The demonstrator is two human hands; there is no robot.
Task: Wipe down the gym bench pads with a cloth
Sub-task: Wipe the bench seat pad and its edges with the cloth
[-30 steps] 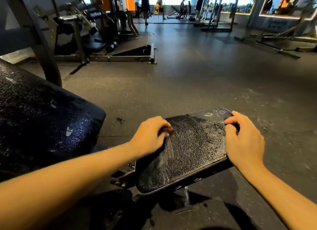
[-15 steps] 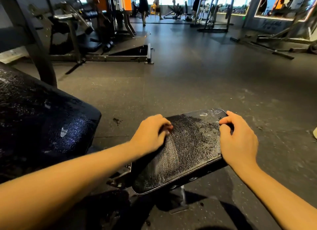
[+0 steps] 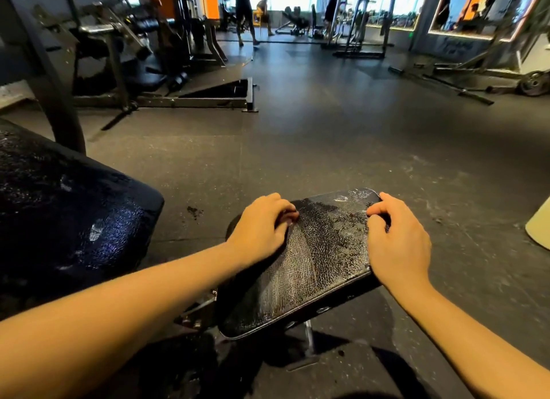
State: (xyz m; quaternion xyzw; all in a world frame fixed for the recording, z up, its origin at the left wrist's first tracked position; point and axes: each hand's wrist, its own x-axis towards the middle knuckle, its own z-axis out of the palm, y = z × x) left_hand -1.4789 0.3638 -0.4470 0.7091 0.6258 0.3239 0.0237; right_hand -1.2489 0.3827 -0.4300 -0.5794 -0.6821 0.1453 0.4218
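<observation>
The large back pad (image 3: 68,220) fills the left of the frame and glistens with droplets, so it looks unwiped. The smaller seat pad (image 3: 321,264), at lower centre, is streaked and speckled, and I judge it part-wiped at most. The left hand (image 3: 262,223) rests on the seat pad's left edge with its fingers curled, and I cannot tell whether it holds anything. The right hand (image 3: 398,241) curls its fingers over the right edge. No cloth shows.
</observation>
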